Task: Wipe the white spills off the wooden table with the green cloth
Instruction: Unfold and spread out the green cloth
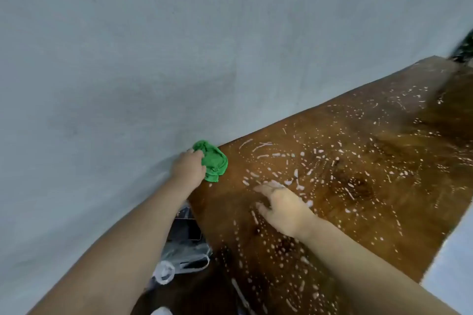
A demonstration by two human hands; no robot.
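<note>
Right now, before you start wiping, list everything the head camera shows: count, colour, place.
wooden table: one, brown, right half of view, against the wall
white spills: many dots and streaks, white, spread over most of the tabletop
green cloth: one, green, bunched at the table's far left corner
wall: one, pale grey, behind the table
clear plastic wrapping: one bundle, transparent with dark contents, below the table's left edge
dark object: one, blackish, far right edge, too blurred to identify
left hand: closed on the cloth
right hand: open, fingers spread over the spills
</note>
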